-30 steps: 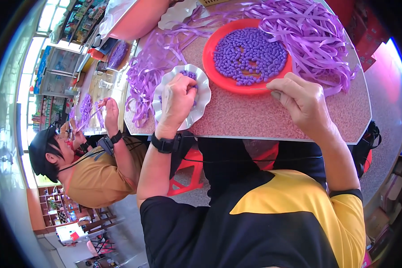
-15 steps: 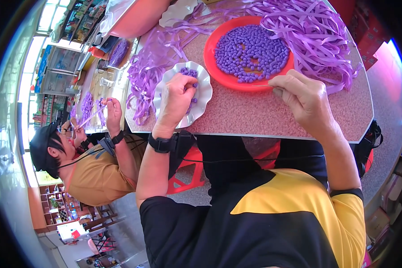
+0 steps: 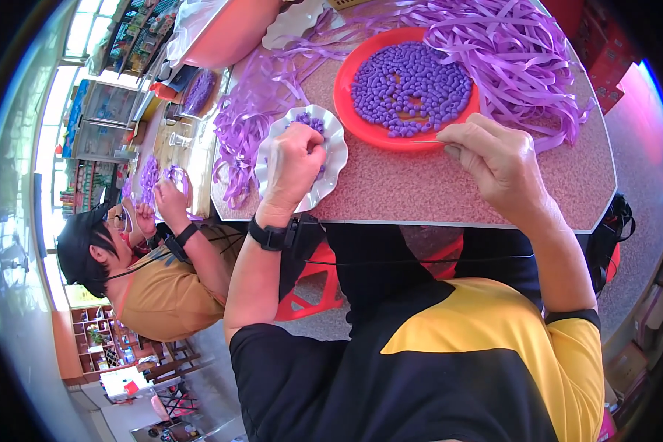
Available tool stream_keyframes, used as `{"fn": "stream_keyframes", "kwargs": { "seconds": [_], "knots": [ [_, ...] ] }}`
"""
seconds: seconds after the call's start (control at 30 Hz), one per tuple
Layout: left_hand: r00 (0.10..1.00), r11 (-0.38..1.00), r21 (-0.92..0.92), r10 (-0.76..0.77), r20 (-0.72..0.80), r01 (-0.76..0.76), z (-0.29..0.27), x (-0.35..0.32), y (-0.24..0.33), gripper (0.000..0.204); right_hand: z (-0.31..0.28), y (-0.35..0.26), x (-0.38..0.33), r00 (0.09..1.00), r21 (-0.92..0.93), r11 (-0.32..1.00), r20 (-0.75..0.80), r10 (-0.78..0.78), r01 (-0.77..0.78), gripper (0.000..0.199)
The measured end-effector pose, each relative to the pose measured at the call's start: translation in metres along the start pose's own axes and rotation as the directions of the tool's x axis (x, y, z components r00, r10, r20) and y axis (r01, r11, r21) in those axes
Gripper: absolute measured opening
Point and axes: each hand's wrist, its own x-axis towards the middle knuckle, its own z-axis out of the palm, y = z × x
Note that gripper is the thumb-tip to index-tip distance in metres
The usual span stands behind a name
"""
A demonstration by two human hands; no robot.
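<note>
My left hand [image 3: 296, 163] is over a white wavy-rimmed dish [image 3: 337, 158], its fingers curled together. Purple beads [image 3: 310, 121] lie in that dish around the fingertips. Whatever the left fingers pinch, if anything, is hidden. My right hand [image 3: 496, 156] pinches a thin, needle-like rod [image 3: 427, 141] that points left across the near rim of a red plate [image 3: 376, 138]. Many purple beads [image 3: 412, 81] cover the middle of the red plate.
Lilac ribbons are heaped at the table's right [image 3: 504, 62] and left [image 3: 239, 140]. A large pink basin [image 3: 232, 33] stands far left beside another white dish [image 3: 291, 28]. A co-worker [image 3: 166, 283] in a cap handles ribbon at the left table. A black cable [image 3: 390, 264] crosses below the table edge.
My left hand shifts slightly right over the white dish. The right hand and rod move slightly left. The co-worker's hands have lowered and a stretched ribbon is no longer held up.
</note>
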Motion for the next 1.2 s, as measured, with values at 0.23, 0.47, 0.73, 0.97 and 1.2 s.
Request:
{"fn": "stream_keyframes", "kwargs": {
  "seconds": [0.23,0.47,0.73,0.97,1.2],
  "knots": [
    [0.911,0.192,-0.92,-0.308,0.274,0.341,-0.012,0.001,0.078,0.022,0.0,0.005,-0.004,1.0,-0.028,1.0,-0.028,0.0,-0.001,0.023],
    [0.898,-0.235,-0.908,-0.196,0.393,0.346,0.036,-0.013,0.117,0.022,0.002,0.003,-0.003,1.0,-0.003,1.0,-0.018,0.004,-0.004,0.028],
    [0.911,-0.353,-0.887,-0.175,0.374,0.297,0.044,-0.013,0.129,0.02,0.001,0.003,-0.004,0.999,0.0,1.0,-0.027,0.024,-0.024,0.027],
    [0.924,-0.336,-0.902,-0.17,0.343,0.273,0.043,-0.017,0.129,0.019,0.0,0.002,-0.004,0.999,0.017,0.999,-0.041,0.029,-0.029,0.026],
    [0.901,-0.292,-0.915,-0.252,0.354,0.278,0.048,-0.021,0.141,0.02,0.003,0.002,-0.005,1.0,-0.04,0.999,-0.027,0.01,-0.011,0.025]
  ]
}}
